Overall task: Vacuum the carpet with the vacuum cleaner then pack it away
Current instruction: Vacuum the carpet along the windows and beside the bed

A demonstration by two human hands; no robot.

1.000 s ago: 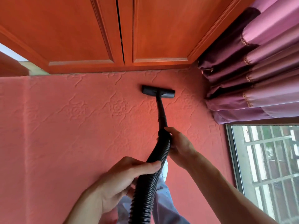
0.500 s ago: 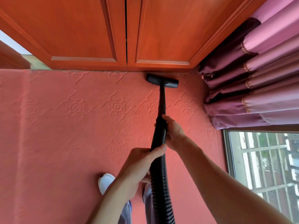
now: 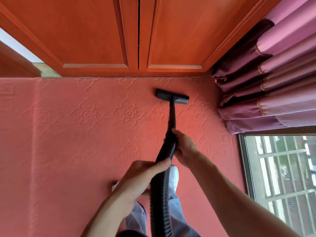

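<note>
A red embossed carpet [image 3: 77,134] covers the floor. The black vacuum head [image 3: 171,96] lies flat on it, a short way in front of the wooden cupboard. A black wand [image 3: 172,117] runs back from the head into a ribbed black hose [image 3: 160,199]. My right hand [image 3: 183,147] grips the wand where it meets the hose. My left hand [image 3: 142,178] grips the hose lower down, thumb over its top. The vacuum's body is out of view.
Orange wooden cupboard doors [image 3: 102,35] stand along the far edge of the carpet. Purple curtains [image 3: 273,79] hang at the right, above a window with bars [image 3: 282,177]. My white shoe [image 3: 174,175] and grey trouser legs stand under the hose.
The vacuum head went forward to the cupboard's base half a second ago, then came back a little towards me. Both hands keep their grip. My feet have shifted.
</note>
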